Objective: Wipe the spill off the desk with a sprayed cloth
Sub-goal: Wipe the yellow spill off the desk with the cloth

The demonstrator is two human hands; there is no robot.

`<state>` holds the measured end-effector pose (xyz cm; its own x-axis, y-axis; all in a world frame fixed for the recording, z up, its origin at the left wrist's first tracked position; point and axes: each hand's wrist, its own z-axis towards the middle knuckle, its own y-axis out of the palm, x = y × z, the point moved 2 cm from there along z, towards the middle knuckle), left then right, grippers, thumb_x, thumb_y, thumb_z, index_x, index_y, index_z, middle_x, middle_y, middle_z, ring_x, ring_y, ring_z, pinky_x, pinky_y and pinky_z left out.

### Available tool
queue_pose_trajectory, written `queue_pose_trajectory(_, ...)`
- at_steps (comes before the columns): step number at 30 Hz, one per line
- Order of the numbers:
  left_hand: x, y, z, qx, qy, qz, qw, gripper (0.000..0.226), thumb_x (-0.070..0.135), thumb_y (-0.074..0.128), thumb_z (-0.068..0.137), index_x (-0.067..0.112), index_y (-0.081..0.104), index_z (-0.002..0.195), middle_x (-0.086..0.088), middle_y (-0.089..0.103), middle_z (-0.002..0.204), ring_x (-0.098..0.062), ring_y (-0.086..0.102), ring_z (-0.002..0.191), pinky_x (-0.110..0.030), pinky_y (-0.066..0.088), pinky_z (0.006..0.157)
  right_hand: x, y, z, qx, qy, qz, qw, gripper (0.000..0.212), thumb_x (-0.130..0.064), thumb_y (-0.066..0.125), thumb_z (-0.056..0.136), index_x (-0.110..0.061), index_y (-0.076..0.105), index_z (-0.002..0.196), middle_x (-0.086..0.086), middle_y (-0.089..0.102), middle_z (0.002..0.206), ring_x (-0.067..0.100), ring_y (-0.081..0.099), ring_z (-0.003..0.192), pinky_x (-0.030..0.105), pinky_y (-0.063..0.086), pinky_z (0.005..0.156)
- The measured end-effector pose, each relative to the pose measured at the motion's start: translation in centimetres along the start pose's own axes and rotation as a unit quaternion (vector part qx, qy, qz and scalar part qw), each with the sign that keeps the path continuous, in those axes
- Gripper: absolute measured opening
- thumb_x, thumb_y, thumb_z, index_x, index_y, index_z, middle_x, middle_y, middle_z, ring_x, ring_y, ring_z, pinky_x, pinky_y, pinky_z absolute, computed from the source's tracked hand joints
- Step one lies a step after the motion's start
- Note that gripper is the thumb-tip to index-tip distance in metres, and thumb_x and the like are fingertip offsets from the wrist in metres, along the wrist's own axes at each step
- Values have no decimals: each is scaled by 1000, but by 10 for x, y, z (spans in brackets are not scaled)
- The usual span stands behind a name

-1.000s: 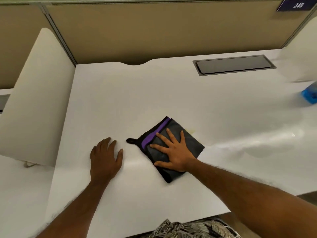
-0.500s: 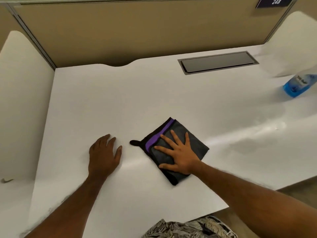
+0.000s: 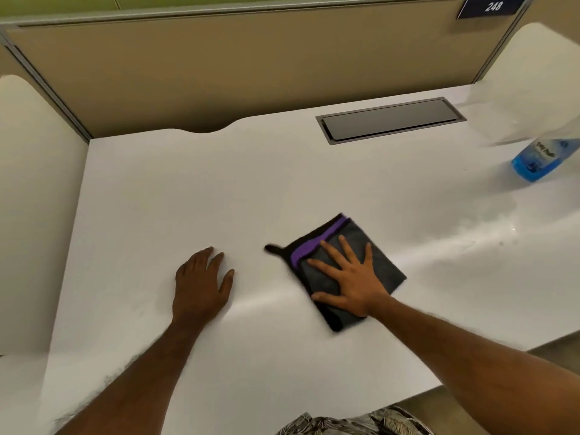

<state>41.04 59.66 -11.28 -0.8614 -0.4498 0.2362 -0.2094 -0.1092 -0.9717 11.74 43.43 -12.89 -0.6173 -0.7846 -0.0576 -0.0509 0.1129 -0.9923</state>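
Flat on the smooth white desk (image 3: 163, 189), the folded dark grey microfibre cloth with a purple band and black edging (image 3: 381, 265) lies slightly right of centre and fairly near the front edge, turned at an angle so one corner points toward the back. A small black loop sticks out from its left corner onto the bare surface. The right hand (image 3: 351, 279) lies palm down on top of the cloth with all fingers spread wide and straight, pressing on it rather than gripping it; the fingertips reach the purple band and the heel of the palm sits near the cloth's front edge. The left hand (image 3: 201, 282) rests palm down on the bare desk just left of the cloth, fingers loosely together and extended, holding nothing and not touching the cloth. At the far right, well apart from the cloth, a clear plastic bottle of blue liquid (image 3: 536, 160) lies tilted, partly cut off by the frame. A grey rectangular cable hatch (image 3: 390, 119) is set into the desk toward the back. No spill can be made out.
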Motion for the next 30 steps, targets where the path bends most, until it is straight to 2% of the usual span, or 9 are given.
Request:
queue_pose_trajectory(3, 3, 1, 2, 0, -7, 0, 1000, 60, 53, 33, 88, 15, 60, 127, -9, 54, 139, -30, 49, 129, -47, 37, 104, -3, -8, 33, -23, 113, 35, 993, 82, -94, 15, 73, -59, 2, 146, -8, -12, 163, 36, -19, 148, 77, -17, 102)
queue_pose_trajectory(5, 5, 2, 2, -1, -9, 4, 1000, 61, 53, 33, 88, 14, 59, 127, -9, 54, 138, -31, 49, 128, -48, 37, 104, -23, -10, 49, -35, 109, 42, 993, 86, -94, 14, 71, -56, 3, 147, -7, -16, 162, 40, -22, 146, 77, -20, 101)
queue_pose_trajectory(9, 6, 3, 11, -3, -5, 4, 1000, 63, 54, 31, 88, 15, 58, 129, -9, 52, 140, -30, 48, 130, -48, 36, 105, -32, 2, 26, -5, -53, 9, 999, 79, -89, 25, 80, -55, 6, 148, -4, -7, 165, 38, -15, 149, 78, -4, 105)
queue_pose_trajectory(12, 6, 3, 24, -5, -1, 1, 1000, 64, 55, 29, 88, 16, 57, 130, -8, 51, 142, -29, 45, 131, -47, 35, 106, 11, 4, -1, 17, -133, -8, 991, 74, -84, 30, 84, -54, 10, 149, -10, -1, 165, 29, -8, 151, 72, -5, 110)
queue_pose_trajectory(15, 10, 3, 35, -4, 0, 2, 1000, 65, 56, 28, 88, 16, 57, 130, -7, 50, 142, -28, 44, 132, -46, 33, 107, 46, -5, 7, 14, -30, 4, 999, 74, -85, 29, 83, -56, 8, 148, -11, -1, 165, 26, -11, 151, 76, 0, 108)
queue_pose_trajectory(18, 17, 3, 43, -4, -3, 1, 1000, 66, 57, 28, 87, 16, 57, 131, -8, 50, 142, -29, 43, 133, -47, 32, 107, 38, -13, 40, -9, 96, 38, 995, 78, -90, 22, 77, -58, 7, 147, -8, -7, 164, 32, -16, 149, 77, -12, 105)
queue_pose_trajectory(20, 24, 3, 49, -9, 2, 0, 1000, 67, 57, 27, 87, 16, 57, 131, -8, 50, 143, -29, 43, 133, -47, 32, 107, 23, -13, 52, -22, 95, 39, 994, 82, -92, 20, 75, -57, 4, 147, -5, -12, 164, 36, -20, 148, 76, -16, 104)
queue_pose_trajectory(25, 41, 4, 76, -12, 31, -2, 999, 65, 56, 29, 88, 16, 57, 130, -9, 51, 141, -29, 46, 131, -47, 34, 106, 46, 2, 13, 21, -56, 0, 998, 81, -89, 30, 79, -54, 7, 149, -8, -2, 165, 31, -11, 151, 77, -8, 107)
queue_pose_trajectory(30, 51, 8, 97, -18, 41, 10, 999, 65, 57, 28, 88, 16, 56, 131, -9, 50, 143, -29, 44, 132, -48, 34, 106, 98, -10, 25, 22, 125, 27, 992, 81, -94, 24, 74, -60, 5, 146, -10, -6, 165, 28, -15, 150, 78, -4, 105)
